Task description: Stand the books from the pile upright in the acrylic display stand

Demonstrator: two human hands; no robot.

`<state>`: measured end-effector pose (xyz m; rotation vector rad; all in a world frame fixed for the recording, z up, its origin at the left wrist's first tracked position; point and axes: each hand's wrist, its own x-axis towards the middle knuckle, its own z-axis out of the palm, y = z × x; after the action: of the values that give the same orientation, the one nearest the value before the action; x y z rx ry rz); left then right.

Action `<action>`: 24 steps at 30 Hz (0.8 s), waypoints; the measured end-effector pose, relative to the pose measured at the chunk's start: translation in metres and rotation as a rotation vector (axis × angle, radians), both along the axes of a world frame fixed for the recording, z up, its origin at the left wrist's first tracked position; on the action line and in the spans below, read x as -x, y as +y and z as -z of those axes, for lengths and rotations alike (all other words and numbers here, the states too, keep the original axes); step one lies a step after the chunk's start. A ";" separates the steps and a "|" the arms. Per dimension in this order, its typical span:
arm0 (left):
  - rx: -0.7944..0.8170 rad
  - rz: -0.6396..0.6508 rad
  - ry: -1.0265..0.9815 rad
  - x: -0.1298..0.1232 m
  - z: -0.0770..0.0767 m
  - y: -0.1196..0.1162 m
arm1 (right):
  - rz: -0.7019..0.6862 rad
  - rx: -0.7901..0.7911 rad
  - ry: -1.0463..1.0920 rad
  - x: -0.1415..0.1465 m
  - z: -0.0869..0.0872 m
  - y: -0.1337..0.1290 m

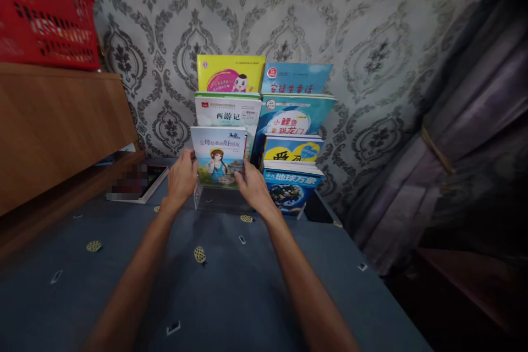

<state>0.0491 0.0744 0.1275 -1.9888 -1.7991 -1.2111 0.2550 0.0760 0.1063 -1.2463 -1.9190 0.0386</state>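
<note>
A book [220, 146] with a girl in a yellow hat on its cover stands upright at the front of the left column of books. My left hand [183, 177] closes on its left edge, and my right hand [252, 186] grips the right edge with the thumb on the cover. Below it shows a clear stepped stand [196, 198]. Behind it rise a whitish book [225, 113] and a yellow book [231, 69]. In the right column, a blue book with a globe [289, 190] stands in front of a yellow-and-blue book [284, 148] and two blue books.
The stand is on a dark blue patterned cloth [223, 297], against a wallpapered wall. At left, a flat framed item [154, 184] lies beside a wooden cabinet [61, 126] bearing a red basket [49, 16]. A dark flat object [319, 212] and a tied curtain [437, 148] are at right.
</note>
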 end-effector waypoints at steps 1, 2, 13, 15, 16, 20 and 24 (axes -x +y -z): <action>-0.005 0.004 0.001 0.000 0.001 0.000 | 0.012 0.040 -0.016 0.000 -0.003 -0.002; -0.010 0.008 0.002 0.000 0.001 0.001 | 0.030 0.095 -0.032 0.001 -0.005 -0.005; -0.027 0.122 -0.015 0.004 0.010 0.011 | 0.218 0.327 -0.199 0.015 -0.024 -0.029; -0.030 0.140 -0.012 0.004 0.011 0.012 | 0.225 0.308 -0.221 0.016 -0.023 -0.029; -0.029 0.147 -0.012 0.004 0.012 0.013 | 0.224 0.291 -0.228 0.016 -0.021 -0.028; -0.053 0.169 -0.043 0.002 0.014 0.014 | 0.192 0.225 -0.198 0.013 -0.013 -0.021; -0.115 0.213 -0.074 0.000 0.010 0.012 | 0.130 0.218 -0.073 0.012 -0.009 -0.016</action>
<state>0.0486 0.0867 0.1172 -2.1374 -1.5403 -1.4333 0.2426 0.0598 0.1156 -1.5342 -1.9315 0.1397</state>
